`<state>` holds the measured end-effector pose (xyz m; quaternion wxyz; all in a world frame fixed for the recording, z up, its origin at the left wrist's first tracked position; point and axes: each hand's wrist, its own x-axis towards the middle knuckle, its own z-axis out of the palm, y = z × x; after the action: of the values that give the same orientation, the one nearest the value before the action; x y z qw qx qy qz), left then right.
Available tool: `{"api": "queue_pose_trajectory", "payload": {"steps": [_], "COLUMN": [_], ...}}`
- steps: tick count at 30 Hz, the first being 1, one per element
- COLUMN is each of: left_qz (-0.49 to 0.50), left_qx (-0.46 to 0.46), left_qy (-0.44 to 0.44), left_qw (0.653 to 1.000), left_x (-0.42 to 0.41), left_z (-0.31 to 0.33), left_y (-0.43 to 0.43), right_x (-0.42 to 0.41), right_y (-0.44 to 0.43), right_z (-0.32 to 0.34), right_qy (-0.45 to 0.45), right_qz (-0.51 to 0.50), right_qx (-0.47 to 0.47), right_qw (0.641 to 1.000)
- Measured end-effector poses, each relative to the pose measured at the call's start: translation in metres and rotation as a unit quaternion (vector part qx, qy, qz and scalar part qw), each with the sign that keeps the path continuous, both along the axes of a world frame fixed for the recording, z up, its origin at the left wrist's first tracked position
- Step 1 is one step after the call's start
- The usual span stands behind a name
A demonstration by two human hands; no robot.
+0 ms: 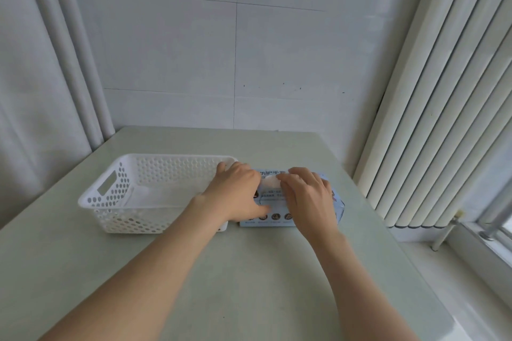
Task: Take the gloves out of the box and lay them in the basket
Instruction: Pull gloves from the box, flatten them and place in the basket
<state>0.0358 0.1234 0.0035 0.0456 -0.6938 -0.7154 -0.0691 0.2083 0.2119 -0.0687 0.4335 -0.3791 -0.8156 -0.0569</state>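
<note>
Here, my fingers (293, 174) of the right hand (307, 196) bend down over the slot in the top of the box (277, 221), right at a white tuft of gloves (271, 183) poking out of it. The tips are hidden behind my knuckles, so I cannot tell whether they have closed on the tuft. My left hand (235, 191) holds the box steady, its fingers curled over the left end and the thumb laid across the front face.

The gloves look thin, pale and crumpled, and I judge them to be very light, limp and a little slick. A pinch on the raised tuft should do, with a slow, straight pull upward. The risk is that several come out together or the light carton lifts with them, hence the bracing hand.

The box is a pale blue carton with printed text and a row of small round icons along the front. It lies flat on the desk (249, 285), just beside the right wall of the white perforated basket (91, 202). A pale flat sheet seems to lie on the basket's floor; I cannot tell whether it is a glove. Beyond stand a grey wall (235, 50), and pale vertical slats (443, 119) to the right.
</note>
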Motion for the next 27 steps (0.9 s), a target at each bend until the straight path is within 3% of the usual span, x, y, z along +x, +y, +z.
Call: {"api": "queue_pose_trajectory", "payload": {"steps": [6, 13, 27], "left_qz": [0.011, 0.028, 0.024], "left_qx": [0.039, 0.029, 0.034], "left_qy": [-0.117, -0.155, -0.171], "left_qw": [0.992, 0.987, 0.984], "left_x": [0.011, 0.012, 0.015], "left_z": [-0.007, -0.007, -0.002], "left_y": [0.003, 0.004, -0.001], "right_x": [0.001, -0.005, -0.009], "right_y": [0.001, -0.009, -0.017], "right_z": [-0.001, 0.008, 0.020], "right_qy": [0.021, 0.145, 0.318], "right_qz": [0.019, 0.047, 0.068], "right_qx": [0.032, -0.075, -0.156], "right_qw": [0.999, 0.985, 0.933]}}
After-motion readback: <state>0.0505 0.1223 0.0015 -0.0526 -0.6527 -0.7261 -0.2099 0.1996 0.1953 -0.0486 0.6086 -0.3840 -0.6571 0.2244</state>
